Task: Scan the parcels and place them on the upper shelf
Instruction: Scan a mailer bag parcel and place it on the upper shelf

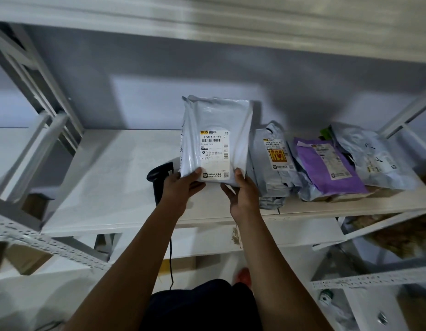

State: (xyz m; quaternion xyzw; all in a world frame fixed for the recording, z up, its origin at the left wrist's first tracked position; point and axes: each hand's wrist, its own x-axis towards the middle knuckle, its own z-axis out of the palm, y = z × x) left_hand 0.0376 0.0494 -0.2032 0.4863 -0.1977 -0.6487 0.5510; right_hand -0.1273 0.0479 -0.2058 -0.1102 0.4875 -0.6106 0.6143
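White shelf board (pixel 107 177) is carrying leaning parcels (pixel 274 158) while the left hand (pixel 181 187) and right hand (pixel 243 189) are pinching a grey poly mailer (pixel 216 125) upright by its bottom edge just beside them, probably shelving it, the barcode scanner (pixel 157 177) lying idle, so tipping it against that row is coming next.

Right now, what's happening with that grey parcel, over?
Left hand and right hand: grip on grey parcel bottom edge, label facing up. Scanner on shelf behind left hand. Right of it, three more parcels.
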